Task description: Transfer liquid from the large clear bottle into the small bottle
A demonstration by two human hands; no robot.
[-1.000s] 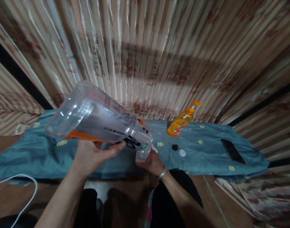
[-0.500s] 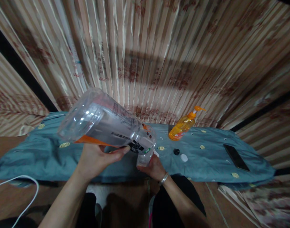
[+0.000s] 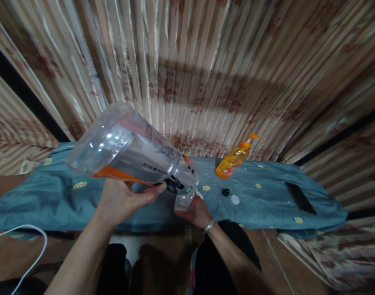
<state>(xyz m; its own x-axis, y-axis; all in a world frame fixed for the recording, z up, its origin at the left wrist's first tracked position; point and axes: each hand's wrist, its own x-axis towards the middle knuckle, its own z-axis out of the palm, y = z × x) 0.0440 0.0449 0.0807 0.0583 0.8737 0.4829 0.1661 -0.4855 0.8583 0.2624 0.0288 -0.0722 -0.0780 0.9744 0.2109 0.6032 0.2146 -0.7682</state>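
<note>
A large clear plastic bottle (image 3: 138, 149) with an orange and black printed label lies tilted in the air, its base up to the left and its narrower end down to the right. My left hand (image 3: 116, 200) grips it from below, the thumb along its side. Under the narrow end is a small clear container (image 3: 184, 201), held in my right hand (image 3: 196, 213), which wears a bracelet. Where the two clear pieces meet, I cannot tell whether they touch. Part of my right fingers is hidden behind them.
On the teal cloth (image 3: 162, 213) stand a yellow pump bottle (image 3: 233, 160), a small black cap (image 3: 225, 192), a white disc (image 3: 235, 199) and a dark phone (image 3: 300, 198). A striped curtain (image 3: 187, 82) hangs behind. A white cable (image 3: 42, 241) loops at lower left.
The view has shifted slightly, so the cloth and the things on it appear a little left and higher. Both hands keep their hold, and the large bottle's base sits slightly higher.
</note>
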